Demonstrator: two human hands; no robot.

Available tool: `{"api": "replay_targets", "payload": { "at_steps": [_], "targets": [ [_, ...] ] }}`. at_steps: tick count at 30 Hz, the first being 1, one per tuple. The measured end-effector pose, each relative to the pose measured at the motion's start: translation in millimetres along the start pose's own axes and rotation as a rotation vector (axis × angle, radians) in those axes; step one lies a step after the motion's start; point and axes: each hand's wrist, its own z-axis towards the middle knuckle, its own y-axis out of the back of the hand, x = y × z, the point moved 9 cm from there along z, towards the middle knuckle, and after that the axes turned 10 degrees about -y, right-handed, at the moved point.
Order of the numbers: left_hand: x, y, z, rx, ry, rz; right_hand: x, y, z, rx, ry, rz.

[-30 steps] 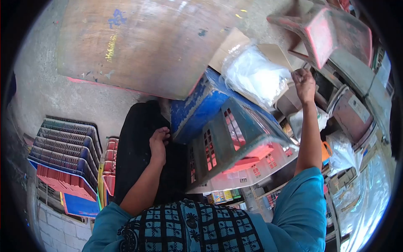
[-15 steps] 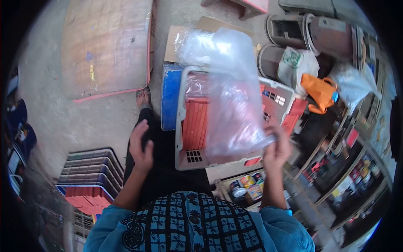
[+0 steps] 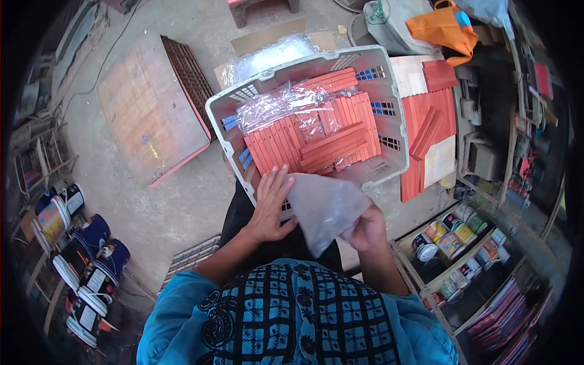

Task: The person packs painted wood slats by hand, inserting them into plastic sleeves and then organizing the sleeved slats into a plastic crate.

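The clear plastic bag (image 3: 322,210) is held low in front of the person, between both hands and just below the near rim of the basket.

The grey plastic basket (image 3: 220,125) is the largest container in view, tilted on the person's lap. It holds many flat orange-red strips (image 3: 316,143), laid side by side in rows and stacked in crossed layers. A crumpled sheet of clear plastic (image 3: 280,103) lies over the strips at the far left of the basket.

To the right of the basket more of the same red strips (image 3: 429,125) are piled on a pale board (image 3: 441,161).

Lower right, a shallow wooden box (image 3: 404,249) holds small round tins (image 3: 453,234), packed close together.

On the floor to the left lies a flat wooden board with a red edge (image 3: 149,115). At the far left stand several blue and white rolls (image 3: 91,255).

Beyond the basket, an orange bag (image 3: 444,27) rests against a white sack (image 3: 389,18).

The left hand (image 3: 271,204) has its fingers spread, its fingertips against the bag's upper left edge and the basket's rim. The right hand (image 3: 365,228) is closed, pinching the bag's lower right corner.
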Motion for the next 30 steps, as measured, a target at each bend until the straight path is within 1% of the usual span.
{"api": "replay_targets", "payload": {
  "at_steps": [1,4,5,8,9,11,12,13,14,17,19,20,21,22,23,24,26,27,29,30],
  "targets": [
    [0,-8,4,-0.002,0.033,0.000,7,2,-8,-0.009,0.038,0.092],
    [-4,-24,23,-0.034,0.049,-0.016,22,29,-28,-0.138,0.113,0.249],
    [-9,-29,33,-0.039,-0.002,0.031,28,38,-34,-0.175,0.146,0.259],
    [37,-72,28,0.138,0.286,-0.478,54,83,-43,-0.073,0.233,0.116],
    [45,-74,30,0.140,0.264,-0.441,63,107,-46,-0.142,0.271,0.070],
    [40,-62,47,0.119,0.223,-0.384,80,143,-50,-0.280,0.350,-0.019],
    [34,-56,54,0.108,0.205,-0.354,85,143,-52,-0.329,0.349,-0.107],
    [32,-55,57,0.148,0.243,-0.209,88,141,-56,-0.379,0.343,-0.195],
    [29,-59,61,0.140,0.185,-0.161,89,141,-57,-0.428,0.334,-0.281],
    [23,-75,79,0.127,0.040,-0.046,75,151,-49,-0.442,0.259,-0.381],
    [18,-80,98,0.125,-0.024,-0.005,62,127,-48,-0.333,0.172,-0.454],
    [21,-91,102,0.181,-0.074,0.010,57,117,-50,-0.281,0.125,-0.491],
    [26,-102,106,0.235,-0.126,0.026,52,110,-50,-0.181,0.081,-0.425],
    [26,-109,112,0.286,-0.178,0.043,54,121,-53,-0.211,0.079,-0.448],
    [32,-120,118,0.335,-0.081,-0.254,57,136,-54,-0.237,0.077,-0.474],
    [36,-123,118,0.357,-0.030,-0.251,62,138,-53,-0.260,0.077,-0.500],
    [44,-124,118,0.404,0.071,-0.243,87,133,-59,-0.449,0.265,-0.914],
    [54,-124,116,0.486,0.166,-0.120,97,122,-62,-0.542,0.360,-1.119],
    [74,-113,109,0.648,0.361,0.131,106,103,-60,-0.537,0.414,-1.234],
    [76,-107,111,0.655,0.358,0.190,109,96,-57,-0.533,0.442,-1.291]
  ]
}}
